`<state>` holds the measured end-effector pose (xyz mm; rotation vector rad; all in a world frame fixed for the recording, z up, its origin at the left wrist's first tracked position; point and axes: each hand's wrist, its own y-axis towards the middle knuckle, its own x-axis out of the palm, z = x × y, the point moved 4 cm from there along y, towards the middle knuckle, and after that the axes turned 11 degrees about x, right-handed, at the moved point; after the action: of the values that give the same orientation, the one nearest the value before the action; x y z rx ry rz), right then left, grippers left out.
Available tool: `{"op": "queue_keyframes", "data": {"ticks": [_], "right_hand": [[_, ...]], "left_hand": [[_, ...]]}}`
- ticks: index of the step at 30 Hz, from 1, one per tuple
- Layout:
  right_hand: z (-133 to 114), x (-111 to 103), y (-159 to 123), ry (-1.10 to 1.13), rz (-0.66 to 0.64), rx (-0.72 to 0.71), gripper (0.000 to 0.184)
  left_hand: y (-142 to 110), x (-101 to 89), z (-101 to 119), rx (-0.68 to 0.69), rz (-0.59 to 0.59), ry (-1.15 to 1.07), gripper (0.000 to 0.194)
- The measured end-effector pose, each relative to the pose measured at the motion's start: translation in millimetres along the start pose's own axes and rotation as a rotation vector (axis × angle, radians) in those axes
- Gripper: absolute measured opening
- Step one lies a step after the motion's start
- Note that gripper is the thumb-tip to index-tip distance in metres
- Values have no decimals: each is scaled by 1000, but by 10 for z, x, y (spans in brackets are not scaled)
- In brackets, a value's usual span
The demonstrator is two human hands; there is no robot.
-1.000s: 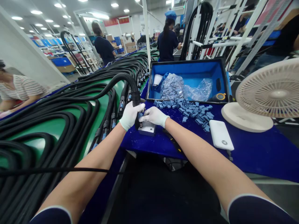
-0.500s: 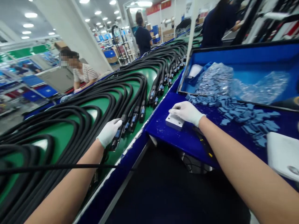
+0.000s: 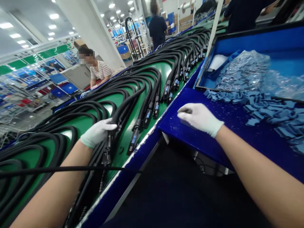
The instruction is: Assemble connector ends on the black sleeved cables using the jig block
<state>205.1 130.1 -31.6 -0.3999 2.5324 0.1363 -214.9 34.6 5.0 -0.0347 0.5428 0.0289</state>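
My left hand (image 3: pixel 98 132), in a white glove, is closed around the end of a black corrugated hose (image 3: pixel 118 115) on the green conveyor. Below its fingers a black fitting with a metal spring (image 3: pixel 108 155) hangs down. My gloved right hand (image 3: pixel 200 119) is over the blue-covered table, thumb and fingers curled together; whatever may be between them is hidden. The metal block is mostly covered by that hand. Right of it lies a spread of small blue-grey plastic clips (image 3: pixel 268 109). Hose ends with light blue clips (image 3: pixel 134 137) rest between my two hands.
Many looped black hoses run along the green conveyor (image 3: pixel 121 150), bordered by a blue edge with a chipped white rim. A blue crate (image 3: pixel 285 41) with plastic bags of clips (image 3: pixel 244 69) stands at the right. A thin black cord crosses low in view. Co-workers are farther back.
My left hand brought one hose from the metal block to the conveyor, let go of it, and took hold of another farther left. My right hand stayed by the block. The view turned left.
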Motion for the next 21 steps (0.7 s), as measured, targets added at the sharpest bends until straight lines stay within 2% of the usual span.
{"op": "queue_keyframes", "data": {"ticks": [2,4,7,9,11,13,15,17,18,19,20,21], "right_hand": [[-245,304,-185,100,-153,-67,31],[-440,650,-341,268,-357,-119,45],[-544,1026,-463,578,-563,-120,63],[-484,1116,-481,720,-586,-66,67],[-381,1095,-495,779,-550,-23,60],[-284,1026,-531,784,-532,14,47],[-212,948,-596,769,-545,62,36],[-166,849,-684,768,-543,104,31],[-151,785,-734,768,-531,120,31],[-141,713,-788,755,-522,131,31],[-137,633,-845,725,-515,135,32],[-138,545,-901,680,-516,136,34]], "left_hand": [[51,113,337,66,-52,-284,42],[91,301,654,162,-6,-466,41],[109,692,994,313,76,-560,39],[104,958,1113,383,94,-551,38],[96,1169,1168,427,103,-474,37],[87,1292,1189,452,139,-342,35],[80,1344,1196,434,174,-135,33],[65,1327,1217,417,265,81,33],[52,1313,1250,451,315,183,36],[40,1322,1298,530,330,274,39],[29,1367,1355,652,284,347,42],[18,1455,1406,799,166,412,42]]}}
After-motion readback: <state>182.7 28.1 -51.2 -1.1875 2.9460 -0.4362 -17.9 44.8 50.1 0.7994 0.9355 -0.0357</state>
